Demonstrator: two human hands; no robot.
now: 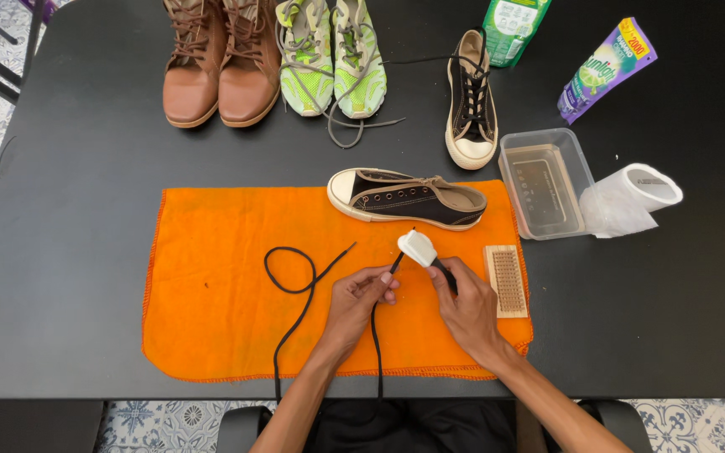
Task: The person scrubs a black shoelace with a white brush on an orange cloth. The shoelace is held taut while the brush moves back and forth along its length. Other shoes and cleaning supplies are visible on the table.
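Right hand (466, 304), lower centre-right of the frame, fingers closed around the dark handle of a small brush (419, 249), its white head tilted up-left just above the fingers. Left hand (361, 295), lower centre, pinches a black shoelace (304, 289) between thumb and fingertips right beside the brush head. The lace loops to the left over the orange cloth (211, 335) and trails off the near table edge.

Doing it well, as a judgement: keep the lace taut at the pinch, brush short strokes along it, feed fresh length through, work over the cloth.

Laceless black sneaker (409, 199) lies on its side at the cloth's upper edge. Wooden brush (506, 280) just right of the right hand. Clear tub (545, 183) and paper roll (644, 191) centre-right.
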